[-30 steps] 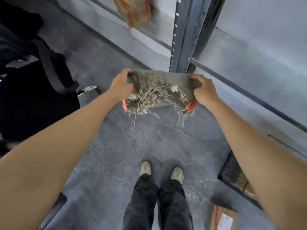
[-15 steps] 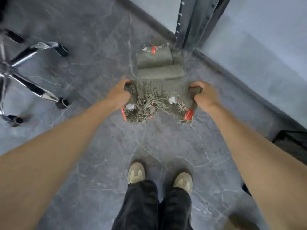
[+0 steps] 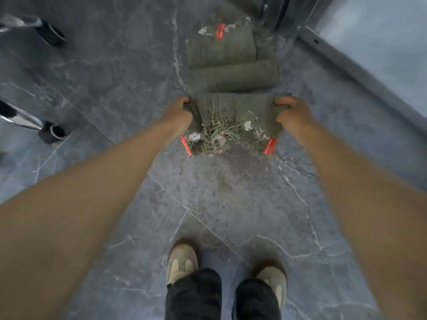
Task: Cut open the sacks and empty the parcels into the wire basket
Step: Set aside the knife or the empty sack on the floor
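The left hand (image 3: pixel 179 116) and right hand (image 3: pixel 293 114) hold a grey-green woven sack (image 3: pixel 231 107) stretched between them above the grey marble-patterned tile floor (image 3: pixel 231 199). Each hand's fingers (image 3: pixel 283 101) are curled and clamped on an upper corner of the cloth. The sack's frayed, cut edge hangs toward six o'clock, with loose threads and red tags (image 3: pixel 269 146) at both lower corners. At twelve o'clock, just beyond it, lies a pile of folded grey-green sacks (image 3: pixel 231 65) beside a grey metal rack upright (image 3: pixel 284 12) at one o'clock. Chrome chair legs (image 3: pixel 27 121) stand at nine o'clock, and beige shoes (image 3: pixel 181 262) at six.
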Tool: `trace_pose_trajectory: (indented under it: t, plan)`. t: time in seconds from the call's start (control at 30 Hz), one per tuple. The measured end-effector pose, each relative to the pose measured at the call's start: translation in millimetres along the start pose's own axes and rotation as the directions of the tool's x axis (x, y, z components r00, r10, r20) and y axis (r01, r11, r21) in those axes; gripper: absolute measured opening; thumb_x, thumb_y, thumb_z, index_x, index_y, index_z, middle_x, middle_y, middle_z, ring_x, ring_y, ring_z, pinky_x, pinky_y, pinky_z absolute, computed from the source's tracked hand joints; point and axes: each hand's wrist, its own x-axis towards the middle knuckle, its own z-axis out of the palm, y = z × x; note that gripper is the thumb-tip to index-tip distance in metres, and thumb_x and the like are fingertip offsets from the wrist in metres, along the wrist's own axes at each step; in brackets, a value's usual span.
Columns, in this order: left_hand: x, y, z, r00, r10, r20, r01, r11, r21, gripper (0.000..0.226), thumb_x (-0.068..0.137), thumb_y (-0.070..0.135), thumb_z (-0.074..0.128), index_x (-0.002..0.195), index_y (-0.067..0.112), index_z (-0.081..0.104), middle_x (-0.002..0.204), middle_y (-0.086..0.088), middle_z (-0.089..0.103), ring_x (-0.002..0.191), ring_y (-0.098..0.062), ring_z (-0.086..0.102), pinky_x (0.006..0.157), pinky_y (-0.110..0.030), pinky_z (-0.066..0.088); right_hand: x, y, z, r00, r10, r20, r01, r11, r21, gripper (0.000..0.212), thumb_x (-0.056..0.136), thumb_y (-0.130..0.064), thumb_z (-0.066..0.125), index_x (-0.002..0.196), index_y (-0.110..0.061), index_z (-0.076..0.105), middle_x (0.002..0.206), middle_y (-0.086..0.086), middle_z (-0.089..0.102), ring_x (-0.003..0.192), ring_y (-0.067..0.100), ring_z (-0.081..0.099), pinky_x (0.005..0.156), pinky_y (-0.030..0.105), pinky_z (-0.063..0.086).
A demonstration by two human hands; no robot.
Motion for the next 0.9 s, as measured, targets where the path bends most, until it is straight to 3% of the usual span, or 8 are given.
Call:
trace_pose_trajectory:
  t: [0.07, 0.17, 0.2, 0.3, 0.43, 0.57, 0.7, 0.9]
  plan:
    - [6.0, 7.2, -0.5, 1.000, 0.017, 0.012, -0.017, 1.000, 0.003, 0.055, 0.093, -0.003, 0.039, 0.143, 0.016, 0.033, 0.086, 0.000, 0.046, 0.065, -0.009, 0.040, 0.047, -0.016, 0.035, 3.9, -5.4, -1.9, 0.998, 0.038, 0.044, -0.038, 0.999, 0.018, 0.046, 0.083, 0.007, 0.050, 0.127, -0.007, 0.057, 0.113, 0.013, 0.059, 0.100, 0.023, 0.055, 0.074, 0.029, 0.049]
    - [2.0, 17.6, -2.6, 0.996, 0.075, 0.050, -0.075, 0.997, 0.004, 0.048, 0.096, 0.000, 0.042, 0.141, 0.014, 0.037, 0.107, 0.002, 0.045, 0.075, -0.009, 0.044, 0.041, -0.003, 0.034, 4.0, -12.8, -10.5, 0.999, 0.018, 0.047, -0.019, 1.000, 0.009, 0.043, 0.079, 0.009, 0.054, 0.122, 0.000, 0.056, 0.117, 0.019, 0.059, 0.107, 0.033, 0.058, 0.080, 0.034, 0.054]
    - [-1.1, 19.8, -5.1, 0.996, 0.083, 0.040, -0.083, 0.997, 0.004, 0.045, 0.096, 0.002, 0.043, 0.139, 0.014, 0.040, 0.112, 0.002, 0.045, 0.080, -0.011, 0.046, 0.044, -0.003, 0.034, -0.5, -16.6, -15.3, 0.999, 0.006, 0.043, -0.007, 1.000, 0.021, 0.043, 0.081, 0.010, 0.053, 0.122, 0.000, 0.056, 0.115, 0.016, 0.058, 0.106, 0.029, 0.057, 0.075, 0.024, 0.054]
    - [-15.2, 26.1, -18.5, 0.997, 0.076, -0.007, -0.076, 0.997, -0.012, 0.031, 0.097, 0.012, 0.040, 0.127, 0.019, 0.046, 0.125, -0.002, 0.051, 0.095, -0.014, 0.042, 0.062, -0.025, 0.033, -21.1, -27.9, -33.8, 0.999, 0.002, 0.045, -0.007, 0.996, 0.091, 0.046, 0.088, 0.010, 0.050, 0.131, -0.007, 0.050, 0.114, 0.004, 0.051, 0.098, 0.014, 0.049, 0.049, 0.002, 0.040]
    - [-59.1, 51.8, -44.6, 0.993, 0.118, -0.011, -0.116, 0.989, 0.095, 0.028, 0.100, 0.026, 0.033, 0.119, 0.013, 0.048, 0.109, -0.009, 0.054, 0.103, -0.022, 0.047, 0.069, -0.028, 0.033, -59.6, -52.5, -66.1, 0.998, -0.055, -0.021, 0.057, 0.994, 0.096, 0.047, 0.086, 0.007, 0.052, 0.129, -0.010, 0.056, 0.127, 0.008, 0.056, 0.108, 0.016, 0.053, 0.070, 0.017, 0.042]
    - [-127.4, 99.3, -78.6, 0.974, 0.226, -0.006, -0.220, 0.955, 0.201, 0.046, 0.100, 0.031, 0.038, 0.140, 0.009, 0.038, 0.144, -0.011, 0.043, 0.130, -0.028, 0.042, 0.101, -0.032, 0.034, -120.1, -96.6, -110.4, 0.993, -0.105, -0.054, 0.110, 0.990, 0.089, 0.045, 0.086, 0.005, 0.056, 0.130, -0.005, 0.055, 0.134, 0.012, 0.054, 0.101, 0.012, 0.049, 0.065, 0.013, 0.041]
    - [-203.4, 153.7, -110.1, 0.939, 0.344, 0.013, -0.333, 0.897, 0.289, 0.044, 0.099, 0.031, 0.038, 0.137, 0.012, 0.042, 0.140, -0.009, 0.047, 0.127, -0.027, 0.045, 0.104, -0.037, 0.035, -191.3, -137.1, -163.2, 0.986, -0.142, -0.088, 0.147, 0.988, 0.052, 0.041, 0.091, -0.012, 0.057, 0.131, -0.008, 0.054, 0.134, 0.009, 0.055, 0.118, 0.020, 0.053, 0.082, 0.019, 0.035]
    - [-303.7, 230.1, -142.4, 0.859, 0.500, 0.108, -0.502, 0.781, 0.372, 0.042, 0.098, 0.034, 0.035, 0.131, 0.012, 0.047, 0.138, -0.007, 0.049, 0.125, -0.025, 0.046, 0.107, -0.044, 0.035, -299.7, -177.2, -244.3, 0.972, -0.131, -0.197, 0.139, 0.990, 0.028, 0.037, 0.095, -0.020, 0.050, 0.132, -0.013, 0.053, 0.133, 0.005, 0.057, 0.120, 0.022, 0.054, 0.090, 0.025, 0.038]
